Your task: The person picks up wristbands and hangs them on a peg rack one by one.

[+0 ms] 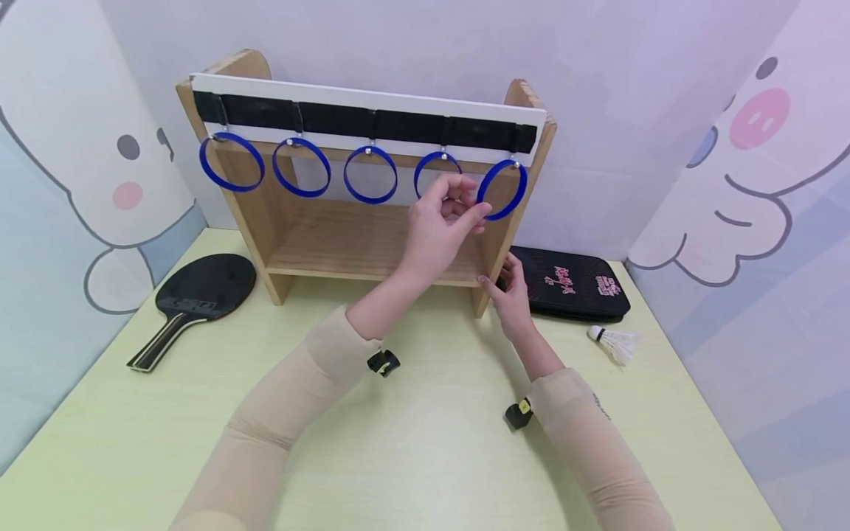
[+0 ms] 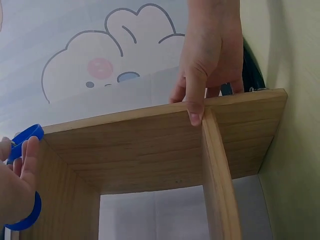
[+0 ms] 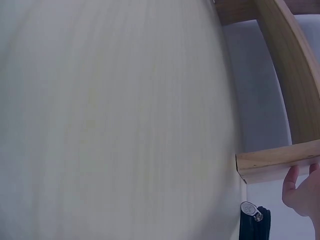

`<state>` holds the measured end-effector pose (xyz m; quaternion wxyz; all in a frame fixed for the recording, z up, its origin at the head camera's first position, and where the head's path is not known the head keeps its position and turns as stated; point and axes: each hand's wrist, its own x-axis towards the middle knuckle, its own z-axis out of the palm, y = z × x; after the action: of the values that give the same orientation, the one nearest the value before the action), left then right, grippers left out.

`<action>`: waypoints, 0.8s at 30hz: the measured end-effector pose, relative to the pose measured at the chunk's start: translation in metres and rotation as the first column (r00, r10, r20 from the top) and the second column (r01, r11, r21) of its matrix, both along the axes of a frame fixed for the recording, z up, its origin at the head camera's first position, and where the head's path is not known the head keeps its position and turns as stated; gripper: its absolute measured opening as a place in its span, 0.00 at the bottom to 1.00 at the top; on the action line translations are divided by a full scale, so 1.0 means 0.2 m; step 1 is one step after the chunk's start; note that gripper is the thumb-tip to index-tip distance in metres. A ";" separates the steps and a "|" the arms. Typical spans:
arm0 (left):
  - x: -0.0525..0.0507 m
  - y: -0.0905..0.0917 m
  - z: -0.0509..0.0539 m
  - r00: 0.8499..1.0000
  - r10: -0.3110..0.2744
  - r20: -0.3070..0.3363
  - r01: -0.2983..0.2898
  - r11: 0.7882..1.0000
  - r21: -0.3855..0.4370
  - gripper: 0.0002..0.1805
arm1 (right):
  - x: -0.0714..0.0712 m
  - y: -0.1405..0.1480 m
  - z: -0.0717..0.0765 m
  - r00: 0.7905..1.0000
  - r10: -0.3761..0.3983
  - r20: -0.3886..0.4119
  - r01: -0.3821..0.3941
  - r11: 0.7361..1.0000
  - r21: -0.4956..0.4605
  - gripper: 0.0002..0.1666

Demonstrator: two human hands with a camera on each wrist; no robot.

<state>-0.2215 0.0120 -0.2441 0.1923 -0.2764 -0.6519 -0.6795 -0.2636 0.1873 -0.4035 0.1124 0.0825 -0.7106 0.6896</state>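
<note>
My left hand [image 1: 432, 232] pinches the rightmost blue ring [image 1: 523, 186] at its left edge, between thumb and fingers. Several such rings hang in a row from small metal hooks on a white board [image 1: 372, 97] with a black strip. That board spans the top front of a wooden shelf rack [image 1: 345, 236]. Low on the rack's right side panel, my right hand [image 1: 511, 299] grips the edge. In the left wrist view its thumb [image 2: 195, 114] lies over the panel's edge near the shelf board, with the other fingers on the outer side, partly hidden.
A black table tennis paddle [image 1: 206, 287] lies left of the rack on the pale table [image 1: 438, 442]. To the right are a black zipped case [image 1: 571, 284] and a white shuttlecock [image 1: 617, 345]. Walls with cartoon figures stand close behind and at both sides.
</note>
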 end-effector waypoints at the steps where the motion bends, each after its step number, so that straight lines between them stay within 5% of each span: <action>1: -0.01 0.00 -0.02 1.000 0.001 -0.005 -0.001 1.000 -0.009 0.15 | 0.00 0.00 0.00 1.000 0.002 -0.003 -0.002 1.000 0.000 0.37; 7: -0.04 -0.03 -0.10 0.999 -0.003 -0.033 0.001 0.999 -0.054 0.15 | -0.03 0.03 -0.01 1.000 0.001 -0.015 -0.001 0.999 0.042 0.36; 13: 0.02 -0.11 -0.09 0.995 -0.004 -0.097 -0.007 0.993 -0.118 0.16 | -0.07 0.06 -0.03 0.999 -0.038 0.025 0.034 0.990 0.138 0.37; 19: 0.08 -0.20 -0.07 0.990 0.015 -0.137 -0.045 0.976 -0.213 0.17 | -0.03 0.11 0.05 0.994 -0.003 0.113 -0.021 0.977 0.214 0.38; 24: 0.12 -0.28 -0.10 0.970 0.069 -0.232 -0.133 0.952 -0.277 0.18 | 0.07 0.17 0.17 0.988 -0.030 0.150 -0.015 0.957 0.290 0.37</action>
<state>-0.1985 -0.0435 -0.2633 0.2550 -0.3409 -0.7326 -0.5310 -0.2494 0.2210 -0.3694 0.0469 0.0420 -0.8110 0.5816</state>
